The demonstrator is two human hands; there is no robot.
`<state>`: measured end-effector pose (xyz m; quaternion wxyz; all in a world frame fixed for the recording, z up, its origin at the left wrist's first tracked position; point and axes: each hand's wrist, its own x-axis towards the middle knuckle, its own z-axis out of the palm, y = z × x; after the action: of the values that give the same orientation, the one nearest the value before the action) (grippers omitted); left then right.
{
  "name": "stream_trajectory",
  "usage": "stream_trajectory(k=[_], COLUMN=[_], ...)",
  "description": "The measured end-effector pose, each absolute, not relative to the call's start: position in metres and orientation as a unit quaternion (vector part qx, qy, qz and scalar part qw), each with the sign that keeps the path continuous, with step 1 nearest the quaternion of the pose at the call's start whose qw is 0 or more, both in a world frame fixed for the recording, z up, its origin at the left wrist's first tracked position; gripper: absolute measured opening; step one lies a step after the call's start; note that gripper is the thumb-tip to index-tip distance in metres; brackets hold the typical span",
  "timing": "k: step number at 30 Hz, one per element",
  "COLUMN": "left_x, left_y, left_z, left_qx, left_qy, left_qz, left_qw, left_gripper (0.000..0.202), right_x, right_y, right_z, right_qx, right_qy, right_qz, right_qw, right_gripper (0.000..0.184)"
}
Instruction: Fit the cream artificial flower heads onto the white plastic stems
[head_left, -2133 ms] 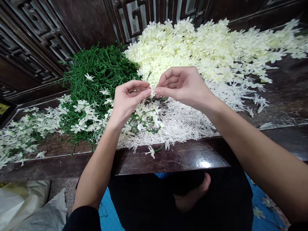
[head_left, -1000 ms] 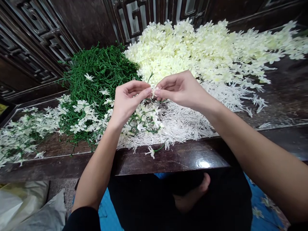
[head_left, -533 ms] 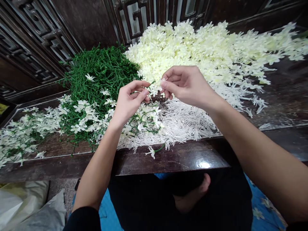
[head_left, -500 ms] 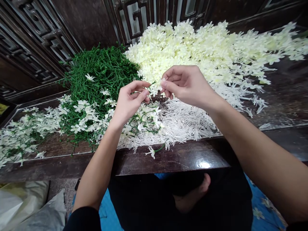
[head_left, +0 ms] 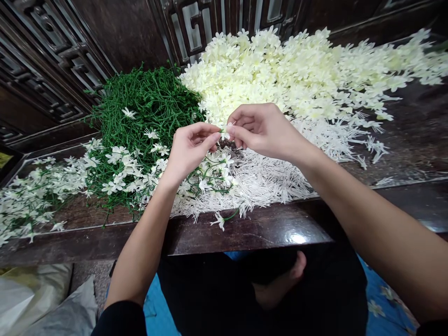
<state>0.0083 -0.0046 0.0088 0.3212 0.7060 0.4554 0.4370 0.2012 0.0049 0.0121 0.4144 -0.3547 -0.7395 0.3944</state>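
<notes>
My left hand (head_left: 196, 147) is closed in a pinch on a thin green plastic stem, mostly hidden by the fingertips. Close against it, my right hand (head_left: 259, 128) pinches a small white artificial flower (head_left: 225, 134) between thumb and forefinger. Stem and flower meet between the two hands; whether they are joined I cannot tell. Behind my left hand rises a heap of green stems (head_left: 150, 102). Beyond my right hand spreads a large pile of cream flower heads (head_left: 266, 70). Below the hands lie white thread-like pieces (head_left: 269, 179) and stemmed white flowers (head_left: 121, 172).
Everything lies on a dark wooden bench (head_left: 245, 233) with a carved lattice back (head_left: 196, 28). More stemmed flowers (head_left: 45, 186) trail to the left. Pale sacks (head_left: 45, 298) stand on the floor at lower left. A bare foot (head_left: 297, 268) shows below the bench edge.
My right hand has come down and slightly left with the flower. The two hands' fingertips are now closer together, and the stem's end has met the flower.
</notes>
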Motion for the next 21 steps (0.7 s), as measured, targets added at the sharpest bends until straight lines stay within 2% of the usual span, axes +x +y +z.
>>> stream_trajectory(k=[10, 21], left_x=[0.011, 0.010], left_y=[-0.007, -0.009], left_z=[0.007, 0.010], left_qx=[0.704, 0.725], left_qy=[0.464, 0.452], left_qz=[0.437, 0.436], left_qw=[0.313, 0.282], left_gripper=[0.004, 0.008], right_x=[0.198, 0.199], right_y=[0.005, 0.008], right_z=[0.007, 0.001], right_qx=[-0.361, -0.336], right_qy=[-0.786, -0.780], right_qz=[0.297, 0.318], right_qw=[0.404, 0.421], right_gripper=[0.005, 0.006])
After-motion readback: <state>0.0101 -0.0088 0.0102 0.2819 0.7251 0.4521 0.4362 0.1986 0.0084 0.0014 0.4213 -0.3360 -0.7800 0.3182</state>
